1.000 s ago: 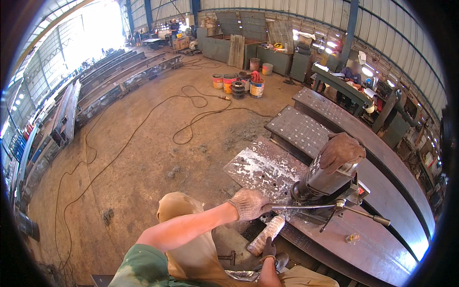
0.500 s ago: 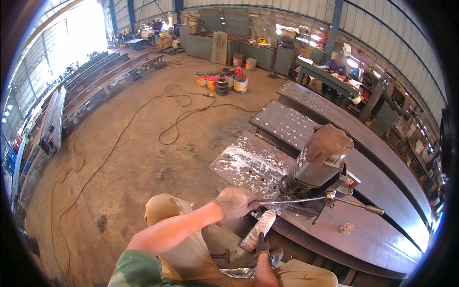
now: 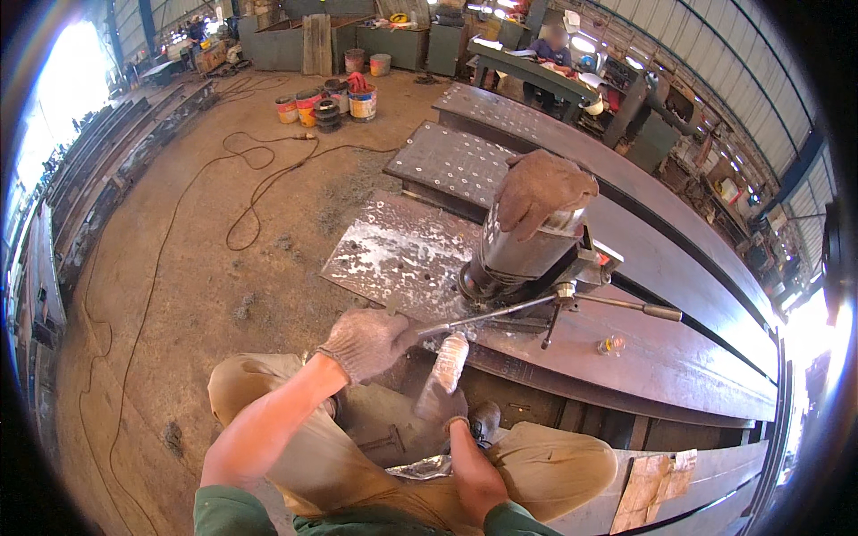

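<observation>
Both hands are gloved and occupied. The left hand (image 3: 362, 346) is clenched on the near end of a metal lever (image 3: 500, 318), which runs to a hub on the side of the drill (image 3: 527, 255). The right hand (image 3: 441, 405), somewhat blurred, grasps the lower part of a wrinkled plastic bottle (image 3: 450, 355); the bottle is tilted, its upper end just below the lever.

The drill stands on a steel beam (image 3: 666, 362) whose surface near the drill's foot carries flaking white patches. A brown cloth (image 3: 543, 192), possibly a glove, is draped over the top of the drill. A small clear jar (image 3: 611, 346) rests on the same beam, to the right of the lever's hub.

A hammer (image 3: 386, 441) lies between the person's legs. Cardboard (image 3: 652, 489) lies on steel at lower right. Buckets (image 3: 362, 104) and a long cable (image 3: 161, 259) occupy the floor beyond.
</observation>
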Demonstrator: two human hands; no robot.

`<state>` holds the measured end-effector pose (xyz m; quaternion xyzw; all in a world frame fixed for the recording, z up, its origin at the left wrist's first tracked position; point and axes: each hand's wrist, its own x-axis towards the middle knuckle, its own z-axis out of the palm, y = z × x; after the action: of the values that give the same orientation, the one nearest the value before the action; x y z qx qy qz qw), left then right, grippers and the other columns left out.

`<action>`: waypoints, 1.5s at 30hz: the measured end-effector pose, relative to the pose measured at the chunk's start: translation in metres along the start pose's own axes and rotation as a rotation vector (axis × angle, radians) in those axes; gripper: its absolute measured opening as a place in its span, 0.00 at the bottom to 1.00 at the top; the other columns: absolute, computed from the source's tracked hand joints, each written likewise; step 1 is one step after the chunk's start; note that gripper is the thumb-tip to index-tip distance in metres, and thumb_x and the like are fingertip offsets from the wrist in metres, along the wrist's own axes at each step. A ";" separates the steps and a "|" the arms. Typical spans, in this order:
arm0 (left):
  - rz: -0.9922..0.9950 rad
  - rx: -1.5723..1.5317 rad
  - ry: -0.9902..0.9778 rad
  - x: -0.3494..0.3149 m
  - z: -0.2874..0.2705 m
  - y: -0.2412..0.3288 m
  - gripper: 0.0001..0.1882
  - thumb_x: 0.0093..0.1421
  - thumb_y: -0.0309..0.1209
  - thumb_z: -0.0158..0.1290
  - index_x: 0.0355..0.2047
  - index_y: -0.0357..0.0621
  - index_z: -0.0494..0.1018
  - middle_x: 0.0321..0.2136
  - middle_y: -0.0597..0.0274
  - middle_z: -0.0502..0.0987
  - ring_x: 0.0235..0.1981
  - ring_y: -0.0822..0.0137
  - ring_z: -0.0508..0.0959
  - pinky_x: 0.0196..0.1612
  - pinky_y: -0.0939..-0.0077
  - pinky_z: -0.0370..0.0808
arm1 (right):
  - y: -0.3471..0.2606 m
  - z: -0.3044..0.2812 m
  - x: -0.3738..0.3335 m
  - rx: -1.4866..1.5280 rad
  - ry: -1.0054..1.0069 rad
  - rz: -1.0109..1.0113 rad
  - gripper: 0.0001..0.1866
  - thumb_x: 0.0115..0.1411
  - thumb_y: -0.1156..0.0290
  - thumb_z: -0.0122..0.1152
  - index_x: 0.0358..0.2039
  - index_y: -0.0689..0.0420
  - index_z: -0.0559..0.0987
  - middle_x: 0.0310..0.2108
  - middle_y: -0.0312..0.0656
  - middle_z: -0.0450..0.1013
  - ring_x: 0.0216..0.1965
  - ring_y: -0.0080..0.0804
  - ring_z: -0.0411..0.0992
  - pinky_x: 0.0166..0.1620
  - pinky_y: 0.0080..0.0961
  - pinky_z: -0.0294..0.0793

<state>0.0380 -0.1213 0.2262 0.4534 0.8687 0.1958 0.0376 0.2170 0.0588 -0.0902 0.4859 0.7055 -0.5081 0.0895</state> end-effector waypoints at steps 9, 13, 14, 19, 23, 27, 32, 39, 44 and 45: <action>0.005 -0.006 0.058 0.001 -0.006 0.008 0.17 0.65 0.43 0.55 0.30 0.42 0.80 0.24 0.47 0.81 0.30 0.44 0.82 0.37 0.48 0.78 | 0.017 0.008 0.012 0.023 0.046 -0.098 0.39 0.55 0.38 0.66 0.51 0.62 0.82 0.45 0.58 0.81 0.49 0.55 0.80 0.51 0.43 0.77; 0.036 -0.022 0.043 0.008 -0.009 0.012 0.17 0.65 0.43 0.55 0.30 0.42 0.80 0.25 0.47 0.81 0.30 0.45 0.82 0.37 0.49 0.78 | 0.050 0.022 0.047 0.043 0.161 -0.161 0.37 0.56 0.39 0.66 0.50 0.62 0.82 0.43 0.57 0.82 0.48 0.53 0.81 0.50 0.41 0.77; 0.034 -0.014 0.047 0.006 -0.008 0.010 0.17 0.65 0.43 0.55 0.30 0.42 0.80 0.25 0.47 0.81 0.30 0.45 0.82 0.37 0.49 0.78 | 0.048 0.024 0.044 0.046 0.143 -0.154 0.37 0.56 0.39 0.66 0.50 0.62 0.82 0.43 0.57 0.82 0.48 0.54 0.81 0.50 0.42 0.77; 0.002 -0.014 -0.002 0.001 -0.005 0.003 0.17 0.66 0.45 0.54 0.35 0.45 0.81 0.27 0.47 0.80 0.30 0.44 0.82 0.36 0.48 0.78 | 0.028 0.016 0.021 0.078 0.052 -0.135 0.37 0.56 0.39 0.66 0.50 0.63 0.82 0.44 0.60 0.81 0.49 0.56 0.80 0.51 0.43 0.77; 0.003 -0.006 -0.027 0.005 -0.005 0.007 0.18 0.67 0.46 0.54 0.35 0.44 0.81 0.27 0.46 0.80 0.31 0.44 0.82 0.35 0.48 0.78 | 0.030 0.011 0.027 -0.063 0.122 -0.089 0.39 0.55 0.39 0.66 0.51 0.63 0.81 0.46 0.61 0.80 0.51 0.58 0.79 0.53 0.44 0.76; -0.012 0.010 -0.033 0.002 -0.006 0.005 0.18 0.67 0.46 0.54 0.37 0.44 0.81 0.28 0.47 0.80 0.30 0.44 0.82 0.35 0.50 0.79 | 0.020 0.009 0.015 0.033 0.046 -0.072 0.39 0.54 0.39 0.68 0.53 0.63 0.80 0.47 0.60 0.80 0.51 0.56 0.79 0.54 0.44 0.75; 0.005 0.042 -0.052 -0.002 -0.004 0.003 0.21 0.67 0.48 0.54 0.40 0.39 0.79 0.27 0.46 0.79 0.30 0.45 0.83 0.34 0.51 0.80 | 0.025 0.014 0.016 0.114 0.079 -0.150 0.40 0.53 0.40 0.69 0.53 0.63 0.80 0.48 0.58 0.80 0.51 0.54 0.79 0.54 0.43 0.76; -0.043 0.045 -0.179 -0.004 -0.008 0.007 0.25 0.65 0.49 0.56 0.44 0.34 0.75 0.26 0.42 0.81 0.27 0.45 0.84 0.33 0.50 0.80 | 0.055 0.031 0.046 0.076 0.130 -0.195 0.40 0.53 0.39 0.69 0.53 0.63 0.80 0.47 0.56 0.81 0.49 0.54 0.80 0.53 0.42 0.76; -0.068 0.107 -0.223 0.000 -0.004 0.009 0.29 0.64 0.50 0.57 0.50 0.34 0.72 0.28 0.40 0.81 0.32 0.44 0.84 0.36 0.49 0.81 | 0.054 0.026 0.047 0.101 0.131 -0.164 0.40 0.53 0.39 0.70 0.53 0.63 0.81 0.46 0.56 0.81 0.49 0.51 0.81 0.53 0.41 0.76; -0.091 0.117 -0.233 -0.005 0.000 0.004 0.31 0.63 0.50 0.57 0.54 0.35 0.71 0.29 0.40 0.81 0.33 0.44 0.84 0.37 0.49 0.81 | 0.041 0.025 0.033 0.102 0.085 -0.146 0.40 0.53 0.40 0.70 0.53 0.63 0.80 0.46 0.56 0.81 0.48 0.51 0.81 0.52 0.41 0.76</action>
<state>0.0439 -0.1230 0.2276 0.4346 0.8881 0.0887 0.1203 0.2231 0.0592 -0.1484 0.4580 0.7154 -0.5277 -0.0027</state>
